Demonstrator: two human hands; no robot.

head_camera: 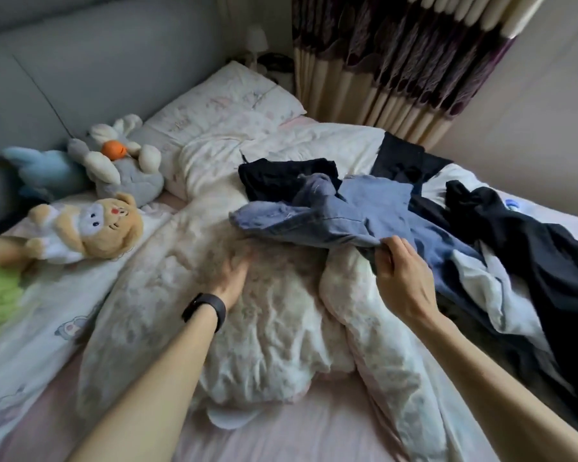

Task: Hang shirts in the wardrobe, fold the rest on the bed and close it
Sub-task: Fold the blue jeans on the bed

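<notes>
A blue denim garment (pixel 321 215) lies crumpled on the white quilt (pixel 274 321) in the middle of the bed. My right hand (pixel 401 278) pinches its lower edge between thumb and fingers. My left hand (pixel 231 278), blurred, rests flat on the quilt just left of the denim, with a black band on its wrist. A pile of dark clothes (pixel 521 248) with a white piece (pixel 491 295) in it spreads over the right side of the bed. Another dark garment (pixel 281 178) lies behind the denim. No wardrobe is in view.
Plush toys lie along the left by the grey headboard (pixel 80 78): a grey rabbit (pixel 121 161), a blue one (pixel 40 168), a tan one (pixel 90 228). A pillow (pixel 221 101) sits at the back. Patterned curtains (pixel 397 61) hang behind the bed.
</notes>
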